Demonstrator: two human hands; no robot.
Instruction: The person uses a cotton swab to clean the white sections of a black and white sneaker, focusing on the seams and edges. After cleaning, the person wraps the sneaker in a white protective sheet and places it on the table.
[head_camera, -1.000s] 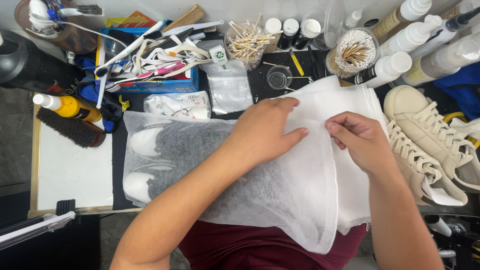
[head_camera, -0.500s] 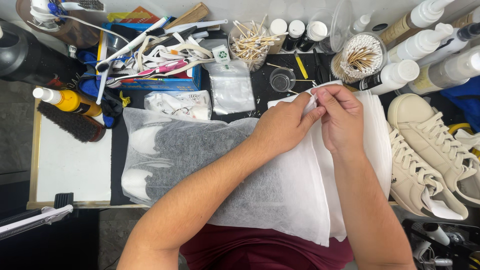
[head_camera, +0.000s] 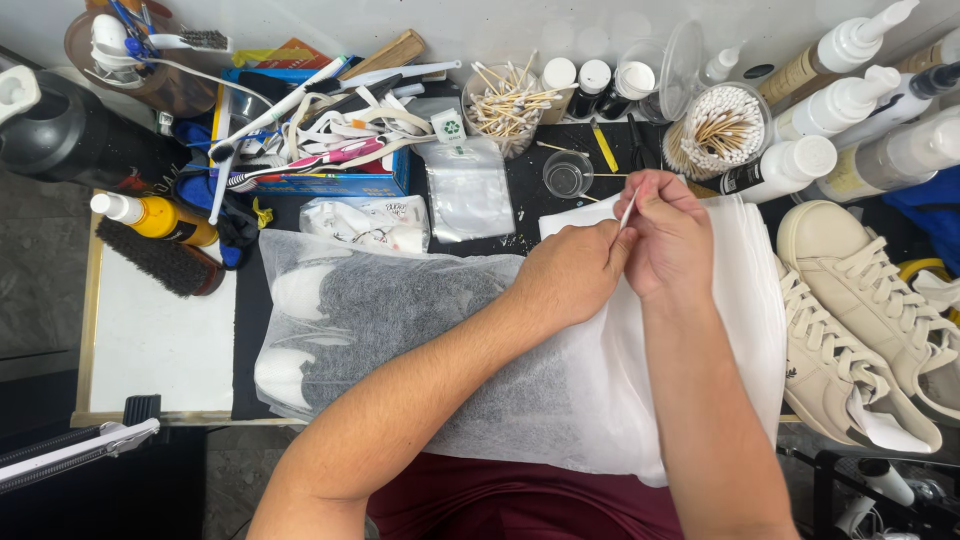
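- Grey shoes (head_camera: 390, 310) blur behind the white bag (head_camera: 600, 390).
- Left hand (head_camera: 570, 275) covers the bag's top edge.
- Cream sneakers (head_camera: 860, 300) are cut off at the right edge.
- Black jug (head_camera: 45, 125) is cut off at the left.

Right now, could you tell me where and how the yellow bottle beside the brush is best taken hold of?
Grip the yellow bottle around its round body, coming down from above: it lies on its side, white cap toward the left, with the dark brush close along its near side. So the fingers should span it just behind the cap.

Bare white board (head_camera: 160, 340) left; bottles (head_camera: 800, 160) beyond.
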